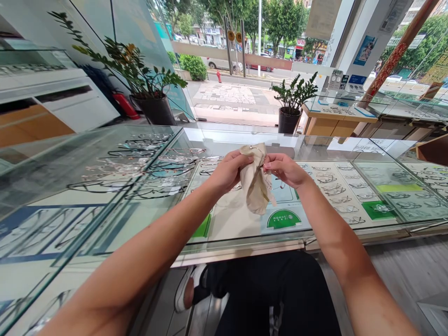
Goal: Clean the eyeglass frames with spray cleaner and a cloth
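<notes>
A beige cleaning cloth (pixel 255 186) hangs in folds above the glass counter, bunched in my left hand (pixel 231 170), whose thumb presses on it. Thin metal-rimmed eyeglasses (pixel 258 148) show at the top of the cloth; most of them is covered by it. My right hand (pixel 284 169) is closed in a pinch on the edge of these eyeglasses, close beside the left fingertips. Beneath both hands, a green half-round sign (pixel 283 218) lies inside the display case.
The glass display counter (pixel 238 237) spans the space before me, with rows of eyeglasses (pixel 332 189) inside. More eyeglass frames (pixel 157 179) sit in the left part. Potted plants (pixel 290 119) stand beyond, by the glass front. My legs (pixel 273 294) are below the counter edge.
</notes>
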The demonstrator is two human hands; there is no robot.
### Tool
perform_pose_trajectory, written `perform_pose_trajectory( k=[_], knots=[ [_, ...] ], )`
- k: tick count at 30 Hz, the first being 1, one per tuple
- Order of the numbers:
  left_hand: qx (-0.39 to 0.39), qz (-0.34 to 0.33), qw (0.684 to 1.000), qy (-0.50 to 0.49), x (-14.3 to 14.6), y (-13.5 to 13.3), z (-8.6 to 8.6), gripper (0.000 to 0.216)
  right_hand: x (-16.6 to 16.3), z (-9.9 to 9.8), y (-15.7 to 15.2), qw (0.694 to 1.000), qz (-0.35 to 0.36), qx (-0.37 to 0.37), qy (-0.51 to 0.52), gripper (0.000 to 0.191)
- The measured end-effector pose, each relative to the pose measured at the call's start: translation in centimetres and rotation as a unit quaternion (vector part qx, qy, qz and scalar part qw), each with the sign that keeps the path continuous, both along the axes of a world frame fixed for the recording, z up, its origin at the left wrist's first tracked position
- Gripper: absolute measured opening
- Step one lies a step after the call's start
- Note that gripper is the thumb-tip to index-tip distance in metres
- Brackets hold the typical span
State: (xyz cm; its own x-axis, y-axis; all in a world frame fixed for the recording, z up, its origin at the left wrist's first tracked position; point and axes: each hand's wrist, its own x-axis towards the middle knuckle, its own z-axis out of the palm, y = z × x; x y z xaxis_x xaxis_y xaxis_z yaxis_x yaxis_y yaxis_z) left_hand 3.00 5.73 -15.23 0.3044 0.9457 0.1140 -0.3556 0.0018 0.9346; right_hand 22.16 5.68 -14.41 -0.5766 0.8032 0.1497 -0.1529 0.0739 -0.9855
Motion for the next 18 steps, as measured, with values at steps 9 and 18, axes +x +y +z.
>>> perform_pose_trajectory(
  k=[9,18],
  knots=[
    [0.019,-0.050,0.999,0.008,0.05,-0.76,0.36,0.028,-0.13,-0.16,0.07,1.000,0.005,-0.013,0.006,0.022],
    [0.014,-0.030,0.999,0.006,0.33,-0.55,0.15,0.026,-0.29,-0.07,-0.12,1.000,0.014,-0.018,0.013,0.015]
  ],
)
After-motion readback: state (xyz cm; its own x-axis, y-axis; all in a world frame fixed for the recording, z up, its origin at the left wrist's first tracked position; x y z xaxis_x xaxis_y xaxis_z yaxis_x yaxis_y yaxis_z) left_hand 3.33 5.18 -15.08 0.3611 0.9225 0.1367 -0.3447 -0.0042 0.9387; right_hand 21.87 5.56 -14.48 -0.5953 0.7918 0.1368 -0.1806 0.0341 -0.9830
